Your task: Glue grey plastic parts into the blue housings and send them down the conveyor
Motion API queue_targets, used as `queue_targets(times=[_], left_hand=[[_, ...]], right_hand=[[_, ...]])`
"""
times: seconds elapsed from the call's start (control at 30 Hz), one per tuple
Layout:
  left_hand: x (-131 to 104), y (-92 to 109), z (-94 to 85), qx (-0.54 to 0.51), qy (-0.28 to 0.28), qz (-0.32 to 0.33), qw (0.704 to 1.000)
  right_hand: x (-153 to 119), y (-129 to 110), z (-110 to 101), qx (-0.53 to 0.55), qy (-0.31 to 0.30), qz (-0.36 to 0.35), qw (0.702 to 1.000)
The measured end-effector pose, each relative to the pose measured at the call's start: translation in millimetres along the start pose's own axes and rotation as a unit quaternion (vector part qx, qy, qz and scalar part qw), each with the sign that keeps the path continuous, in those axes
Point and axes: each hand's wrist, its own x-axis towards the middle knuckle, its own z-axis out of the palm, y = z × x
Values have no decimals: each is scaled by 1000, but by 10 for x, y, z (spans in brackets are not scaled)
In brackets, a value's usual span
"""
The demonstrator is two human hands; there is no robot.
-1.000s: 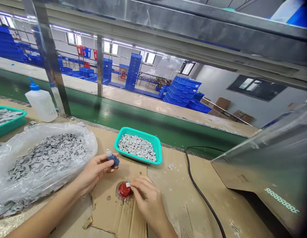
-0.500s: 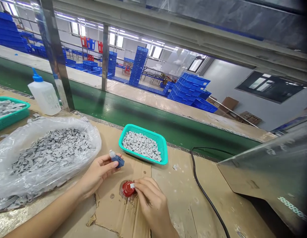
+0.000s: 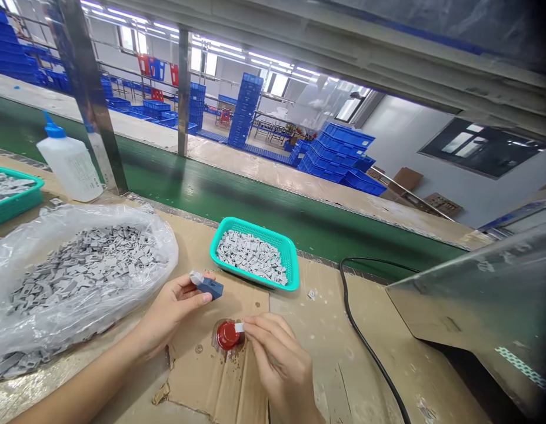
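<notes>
My left hand (image 3: pixel 178 303) pinches a dark blue block (image 3: pixel 213 288) with a whitish piece (image 3: pixel 196 277) at its upper left end. Between the fingertips of my right hand (image 3: pixel 279 356) is a small light grey piece (image 3: pixel 239 327), its tip over the right edge of a small red cup (image 3: pixel 226 335). The cup stands on a wet-looking patch of cardboard (image 3: pixel 202 377). Behind my hands, a green basket (image 3: pixel 293 265) holds many small light grey parts. Left of my left hand lies a clear plastic bag (image 3: pixel 167 235) full of grey parts (image 3: pixel 92 265).
A white bottle with a blue cap (image 3: pixel 72 168) and another green basket (image 3: pixel 17 206) stand at the left. A black cable (image 3: pixel 361 335) curves across the right side, beside a metal-like panel (image 3: pixel 485 282). A green conveyor belt (image 3: pixel 167 182) runs behind the table.
My right hand has drawn the light grey piece slightly right and up from the cup's middle to its edge. The blue block has tilted a little in my left hand. The view has shifted slightly.
</notes>
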Motion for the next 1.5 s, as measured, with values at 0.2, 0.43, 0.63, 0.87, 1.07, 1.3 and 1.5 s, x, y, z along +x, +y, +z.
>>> queue_targets(times=[0.2, 0.43, 0.63, 0.87, 1.07, 1.3, 1.5], left_hand=[[-13, 39, -16, 15, 13, 2, 1000], [44, 19, -33, 62, -8, 37, 997], [17, 14, 26, 107, -33, 44, 993], [-46, -34, 59, 153, -70, 88, 982], [-117, 6, 93, 195, -132, 107, 966], [-175, 149, 138, 218, -125, 110, 962], [-174, 144, 139, 251, -112, 108, 955]], right_hand=[[10, 6, 33, 16, 7, -10, 1000], [-17, 78, 26, 10, 8, 3, 1000], [-39, 65, -32, -4, 41, 19, 999], [50, 28, -125, 64, 62, 102, 991], [172, -88, -24, 144, 38, 117, 982], [126, -53, 84, 156, 1, 135, 978], [115, -47, 100, 129, -9, 121, 984]])
